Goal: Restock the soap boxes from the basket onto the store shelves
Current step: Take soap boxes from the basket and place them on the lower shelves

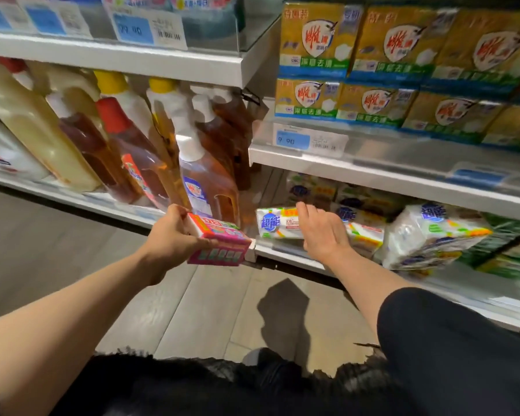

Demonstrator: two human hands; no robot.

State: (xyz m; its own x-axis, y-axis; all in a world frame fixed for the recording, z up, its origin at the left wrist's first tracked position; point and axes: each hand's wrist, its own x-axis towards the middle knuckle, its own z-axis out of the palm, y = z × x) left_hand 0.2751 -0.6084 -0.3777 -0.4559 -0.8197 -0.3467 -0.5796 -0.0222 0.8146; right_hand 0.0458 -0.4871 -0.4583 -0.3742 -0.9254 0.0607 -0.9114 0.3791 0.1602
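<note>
Left hand (171, 235) grips a pink soap box (219, 243) mid-frame; right hand (321, 229), fingers straight, touches a white soap pack (278, 223).

"9.90" on shelf price tag (293, 140), "超能" on white soap pack (278, 223), "深层去渍" on yellow boxes (314, 40)

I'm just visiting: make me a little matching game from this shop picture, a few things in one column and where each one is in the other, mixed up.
Things:
1. pink box
2. yellow boxes
3. brown bottles
4. white pack

Places:
A. stacked on the upper right shelf
B. held in the left hand
C. low shelf, under the right hand
D. shelf on the left

Pairs: 1-B, 2-A, 3-D, 4-C
</note>
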